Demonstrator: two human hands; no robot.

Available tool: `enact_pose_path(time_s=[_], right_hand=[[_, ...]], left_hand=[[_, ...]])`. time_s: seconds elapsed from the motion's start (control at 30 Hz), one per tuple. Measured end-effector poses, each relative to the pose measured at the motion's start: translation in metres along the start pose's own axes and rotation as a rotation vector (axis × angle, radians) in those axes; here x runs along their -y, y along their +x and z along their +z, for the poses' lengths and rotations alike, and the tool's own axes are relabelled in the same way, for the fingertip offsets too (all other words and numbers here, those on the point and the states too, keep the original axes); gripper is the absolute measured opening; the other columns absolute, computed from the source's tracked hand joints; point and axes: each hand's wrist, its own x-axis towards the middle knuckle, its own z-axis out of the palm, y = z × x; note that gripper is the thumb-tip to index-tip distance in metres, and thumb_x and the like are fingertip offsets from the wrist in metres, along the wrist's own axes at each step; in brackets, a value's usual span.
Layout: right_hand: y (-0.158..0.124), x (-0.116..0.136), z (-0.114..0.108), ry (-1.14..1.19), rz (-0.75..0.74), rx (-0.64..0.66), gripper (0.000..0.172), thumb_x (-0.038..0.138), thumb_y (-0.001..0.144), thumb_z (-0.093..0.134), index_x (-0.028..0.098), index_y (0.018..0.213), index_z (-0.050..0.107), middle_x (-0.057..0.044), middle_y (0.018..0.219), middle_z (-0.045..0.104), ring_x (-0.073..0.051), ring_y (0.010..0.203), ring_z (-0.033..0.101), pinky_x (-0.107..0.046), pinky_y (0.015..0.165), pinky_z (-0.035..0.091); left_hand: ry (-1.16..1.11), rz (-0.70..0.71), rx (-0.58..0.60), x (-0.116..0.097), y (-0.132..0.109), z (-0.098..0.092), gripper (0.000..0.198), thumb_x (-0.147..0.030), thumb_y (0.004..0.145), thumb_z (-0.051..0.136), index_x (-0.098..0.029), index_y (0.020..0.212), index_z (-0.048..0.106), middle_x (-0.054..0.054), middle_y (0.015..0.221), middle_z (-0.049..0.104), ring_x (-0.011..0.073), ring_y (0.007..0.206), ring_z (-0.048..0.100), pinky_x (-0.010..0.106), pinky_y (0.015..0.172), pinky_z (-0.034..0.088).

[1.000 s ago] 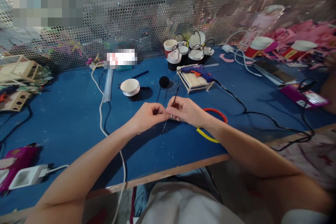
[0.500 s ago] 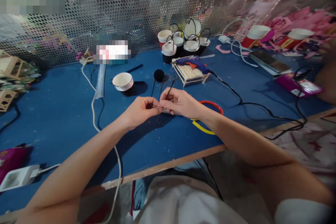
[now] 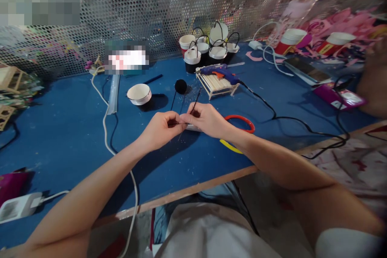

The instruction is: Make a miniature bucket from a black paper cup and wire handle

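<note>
My left hand [image 3: 165, 128] and my right hand [image 3: 204, 119] meet at their fingertips above the blue table. A thin dark stick [image 3: 196, 100] rises from the pinched fingers of my right hand. My left thumb and fingers are pressed together round something too small to make out. A small pale piece [image 3: 192, 127] shows beneath my right fingers. Just beyond the hands is a round black ball [image 3: 180, 86] with a thin dark stem. A white bowl-shaped cup [image 3: 139, 94] stands to the left, and a blue glue gun [image 3: 222, 73] rests on a small wooden stick rack [image 3: 217, 85].
Several small cups [image 3: 217, 53] with black loops stand at the back. Red tubing [image 3: 250, 124] lies beside my right forearm. A black cable [image 3: 305, 121] crosses the right side, a white cable [image 3: 106, 137] the left. Another person's arm [image 3: 373, 84] is at the right edge.
The view has shifted slightly, moving the table items a little left. Both hands stay together, and my right fingertips now overlap my left ones a bit more.
</note>
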Motion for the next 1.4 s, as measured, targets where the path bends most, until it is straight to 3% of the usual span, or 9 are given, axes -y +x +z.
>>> enact_pose_path(time_s=[0.17,0.33,0.43,0.6,0.8,1.03,1.13,1.3,1.4], right_hand=[[0.002,-0.003,0.001,-0.054,0.006,-0.041,0.033,0.043,0.072,0.063,0.015,0.062,0.05,0.003,0.055,0.048,-0.006,0.052,0.039,-0.02,0.047,0.03],[0.0,0.002,-0.005,0.175,-0.012,0.175,0.026,0.041,0.078,0.058,0.016,0.076,0.052,0.001,0.063,0.054,-0.007,0.051,0.045,-0.02,0.046,0.036],[-0.001,0.004,-0.008,0.211,-0.009,0.224,0.025,0.04,0.078,0.058,0.017,0.075,0.051,0.003,0.06,0.053,-0.006,0.049,0.045,-0.019,0.044,0.035],[0.0,0.002,-0.009,0.088,-0.015,0.151,0.026,0.041,0.078,0.058,0.017,0.07,0.05,0.005,0.051,0.046,-0.005,0.044,0.039,-0.019,0.042,0.029],[0.0,0.002,-0.007,-0.068,-0.049,0.078,0.025,0.037,0.08,0.055,0.016,0.068,0.05,0.004,0.053,0.045,-0.007,0.05,0.039,-0.021,0.048,0.03],[0.0,0.002,0.0,-0.101,-0.035,0.005,0.026,0.038,0.077,0.057,0.015,0.066,0.052,0.003,0.058,0.05,-0.008,0.055,0.041,-0.022,0.051,0.032],[0.0,0.002,0.0,-0.111,-0.007,0.004,0.028,0.04,0.075,0.059,0.015,0.065,0.051,0.002,0.057,0.051,-0.008,0.054,0.042,-0.022,0.05,0.032],[0.0,0.002,-0.006,0.146,-0.006,0.196,0.025,0.041,0.079,0.057,0.017,0.077,0.05,0.003,0.061,0.053,-0.006,0.049,0.045,-0.02,0.046,0.035],[0.001,0.001,-0.008,0.178,-0.008,0.213,0.026,0.041,0.079,0.057,0.017,0.075,0.049,0.004,0.057,0.051,-0.006,0.046,0.043,-0.019,0.043,0.034]], left_hand=[[-0.004,-0.008,0.0,0.005,0.001,0.0,0.024,-0.036,0.072,0.061,-0.012,0.068,0.056,-0.002,0.06,0.049,0.0078,0.056,0.041,0.021,0.052,0.032],[-0.148,-0.059,0.032,0.004,0.003,-0.002,0.022,-0.033,0.07,0.064,-0.013,0.066,0.057,-0.003,0.058,0.048,0.0064,0.052,0.037,0.021,0.049,0.027],[-0.199,-0.094,0.051,0.003,0.003,-0.002,0.022,-0.034,0.069,0.064,-0.013,0.068,0.057,-0.004,0.055,0.046,0.0052,0.048,0.034,0.02,0.046,0.023],[-0.088,-0.011,0.051,0.004,0.002,-0.004,0.022,-0.034,0.073,0.062,-0.013,0.072,0.059,-0.001,0.063,0.053,0.0085,0.058,0.045,0.021,0.054,0.033],[0.046,0.018,0.03,0.001,0.001,-0.004,0.021,-0.033,0.074,0.059,-0.012,0.07,0.057,-0.001,0.062,0.053,0.0085,0.056,0.044,0.021,0.053,0.035],[0.188,0.08,-0.074,0.003,-0.001,0.001,0.021,-0.032,0.074,0.057,-0.012,0.069,0.058,0.001,0.064,0.055,0.0103,0.06,0.047,0.021,0.055,0.037],[0.099,0.03,-0.034,0.004,0.0,0.002,0.023,-0.034,0.074,0.058,-0.011,0.069,0.058,-0.001,0.062,0.053,0.0092,0.058,0.045,0.021,0.053,0.036],[-0.113,-0.046,0.032,0.006,0.003,-0.001,0.022,-0.033,0.071,0.063,-0.011,0.07,0.059,-0.001,0.063,0.054,0.008,0.058,0.044,0.021,0.054,0.034],[-0.17,-0.069,0.05,0.004,0.003,-0.002,0.021,-0.032,0.07,0.064,-0.011,0.068,0.059,-0.001,0.061,0.052,0.0073,0.057,0.043,0.021,0.054,0.032]])
